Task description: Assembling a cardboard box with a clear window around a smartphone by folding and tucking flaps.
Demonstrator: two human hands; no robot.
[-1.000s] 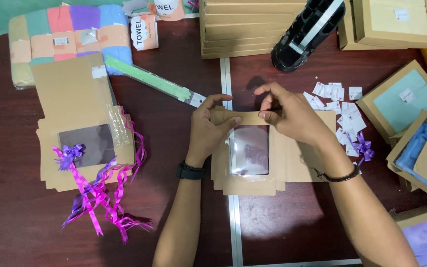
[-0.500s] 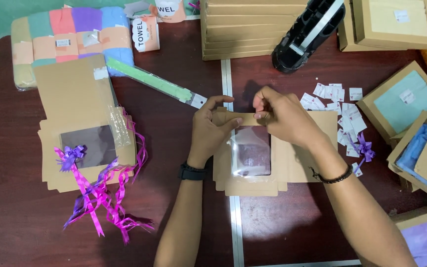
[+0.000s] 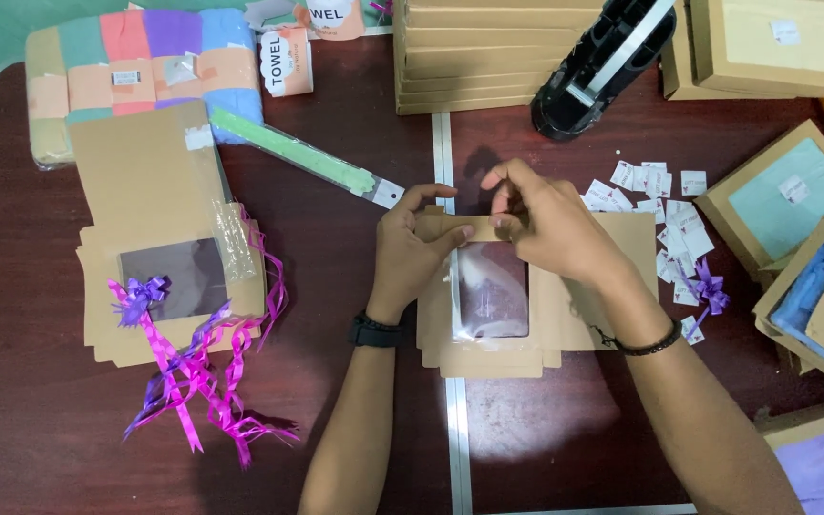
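A flat brown cardboard box blank [image 3: 526, 355] with a clear plastic window [image 3: 493, 298] lies at the table's middle, on a few more blanks. My left hand [image 3: 410, 250] grips its upper left edge, thumb on the top strip. My right hand [image 3: 550, 224] presses the top strip from the right, fingers pinched at the window's upper edge. Both wrists rest over the blank's sides.
Stack of windowed blanks [image 3: 159, 238] with purple and pink ribbons [image 3: 197, 372] at left. Pastel towel pack [image 3: 135, 72] and green strip [image 3: 293, 153] behind. Flat box stack [image 3: 488, 57], black tape dispenser [image 3: 603, 67], small white labels [image 3: 665, 205], and open boxes with towels [image 3: 784, 205] at right.
My right hand has shifted slightly down and left along the top strip. The left hand stays on the blank's upper left edge.
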